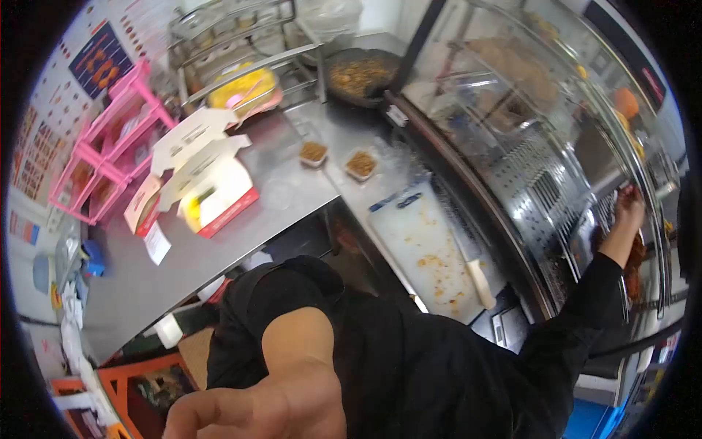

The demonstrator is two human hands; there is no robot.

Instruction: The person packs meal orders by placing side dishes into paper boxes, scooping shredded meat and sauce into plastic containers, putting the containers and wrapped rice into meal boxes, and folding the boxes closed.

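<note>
My left hand point(274, 402) is close to the camera at the bottom of the view, palm side showing. Its thumb stretches out to the left, the other fingers are largely cut off by the frame edge, and nothing shows in it. On the far right, my right hand point(629, 210) reaches into the glass display case point(512, 132). Its fingers look curled together, and what they hold, if anything, is too small to make out. Reddish-brown food point(635, 267) lies just below that wrist, beside perforated metal trays point(523, 186).
A white cutting board point(413, 234) with crumbs and a knife point(477, 278) lies before the case. Two small tubs of brown food point(314, 152), an open carton point(227, 194), a pink rack point(121, 146) and a black pan point(362, 91) stand on the steel counter point(168, 282).
</note>
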